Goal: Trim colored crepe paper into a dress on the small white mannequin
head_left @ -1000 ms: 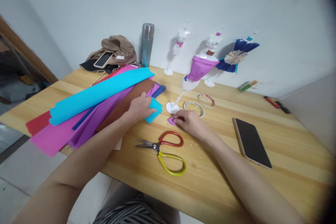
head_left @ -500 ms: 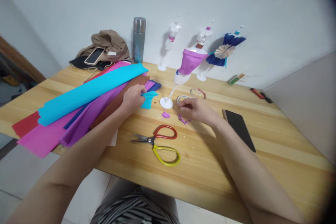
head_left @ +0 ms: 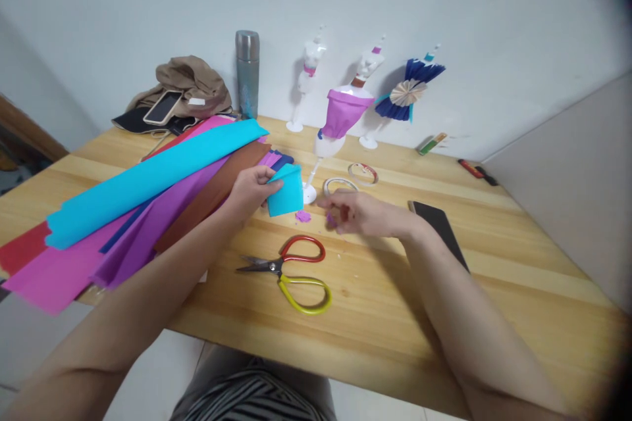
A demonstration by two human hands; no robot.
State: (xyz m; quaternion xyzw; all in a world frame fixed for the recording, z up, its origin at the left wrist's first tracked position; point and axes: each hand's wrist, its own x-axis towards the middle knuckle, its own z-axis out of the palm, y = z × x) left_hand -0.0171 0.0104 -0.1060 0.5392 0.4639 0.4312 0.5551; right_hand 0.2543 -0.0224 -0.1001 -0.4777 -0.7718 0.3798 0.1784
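My left hand (head_left: 251, 189) pinches a small folded piece of turquoise crepe paper (head_left: 287, 192) by its left edge, lifted above the table. My right hand (head_left: 350, 212) is apart from it, fingers loosely curled but not touching one another, with nothing visible in them. Behind my hands a small mannequin (head_left: 343, 112) dressed in purple paper leans on its round white stand. Purple paper scraps (head_left: 303, 216) lie by the stand's base. Scissors (head_left: 274, 267) with red and yellow handles rest spread apart at the front. A tape roll (head_left: 340, 183) lies just behind my right hand.
Long crepe paper sheets (head_left: 158, 168) pile up at left. A phone (head_left: 168, 107), brown cloth (head_left: 190, 79) and thermos (head_left: 247, 72) stand behind them. Two more mannequins (head_left: 312, 56) and a navy-dressed one (head_left: 409, 91) line the wall. A dark phone (head_left: 438, 230) lies at right.
My left hand has raised the turquoise paper off the pile's edge and turned it so its flat face shows. My right hand's fingers have opened somewhat. The view has shifted slightly right.
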